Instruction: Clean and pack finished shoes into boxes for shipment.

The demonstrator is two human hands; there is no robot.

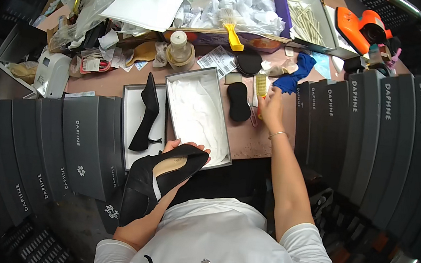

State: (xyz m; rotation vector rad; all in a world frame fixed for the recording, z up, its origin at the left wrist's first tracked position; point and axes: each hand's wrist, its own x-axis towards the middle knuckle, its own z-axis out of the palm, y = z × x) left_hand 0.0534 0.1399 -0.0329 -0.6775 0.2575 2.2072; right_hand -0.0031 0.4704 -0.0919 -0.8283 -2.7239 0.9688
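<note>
A black pointed shoe (137,180) with a beige insole rests in my left hand (188,148), its fingers curled round one end from beneath. Its mate, a black heeled shoe (149,111), lies on its side in an open grey shoebox (123,116). Overlapping that stands another open box (226,142) lined with white paper (197,109). Farther right, my right hand (271,110) is closed at the orange handle of a small brush (261,85) with yellow bristles. Its fingertips come close to a crumpled blue cloth (296,71).
Stacked grey shoeboxes flank me on the left (84,143) and right (361,128). A black oval pad (238,102) lies beside the brush. Behind are a pump bottle (180,50), a yellow-handled brush (233,36), a box of white sticks (308,23) and an orange tool (352,30).
</note>
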